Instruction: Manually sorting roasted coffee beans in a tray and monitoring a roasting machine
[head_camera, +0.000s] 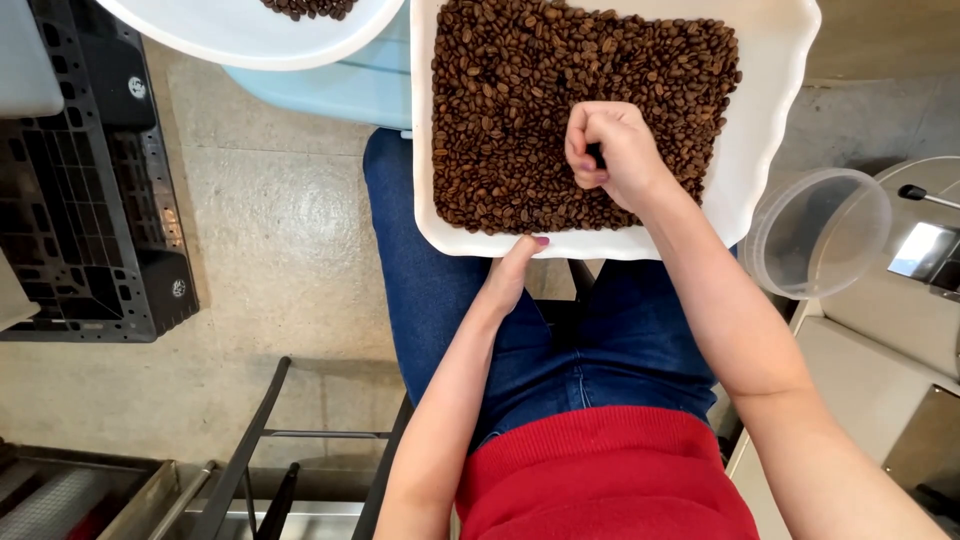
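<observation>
While pinched together, fingers (585, 150) amid coffee beans (500, 110).

Coffee-roastery or café back room, a working space rather than a home. Roasted brown coffee beans (520, 110) are lying in bulk in a wide white rectangular tray (770, 120) under the right hand (612, 150); beyond it, a second white round dish (200, 35) is holding more. A clear round plastic tub (818, 232) is sitting just right of that hand, a black plastic crate (90, 200) well left, on a bare concrete floor (280, 230).
</observation>
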